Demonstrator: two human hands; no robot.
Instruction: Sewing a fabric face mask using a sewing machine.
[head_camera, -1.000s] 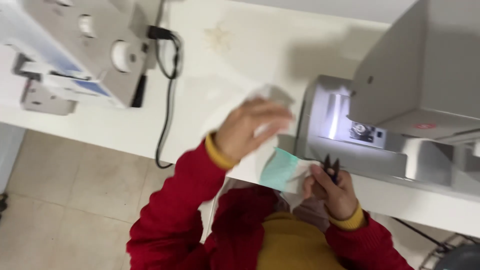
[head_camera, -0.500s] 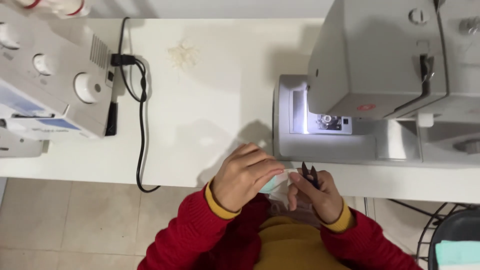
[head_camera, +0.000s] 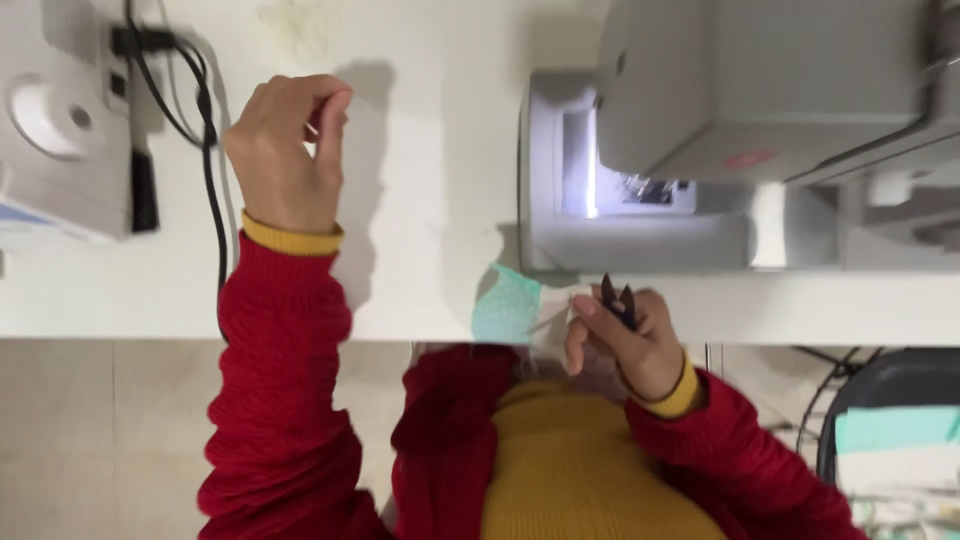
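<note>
the left hand (head_camera: 285, 155) is raised over the table (head_camera: 420, 200), fingers pinched shut (possibly on thread, too fine to tell). the right hand (head_camera: 625, 335) grips small dark snips (head_camera: 617, 300) beside the teal fabric piece (head_camera: 505, 305) at the table's near edge. the fabric could slide off, being unheld.

Open white table (head_camera: 430, 150) lies between the left hand (head_camera: 285, 150) and the sewing machine (head_camera: 720, 150). A black cable (head_camera: 210, 170) and second machine (head_camera: 65, 130) crowd the left edge.
</note>
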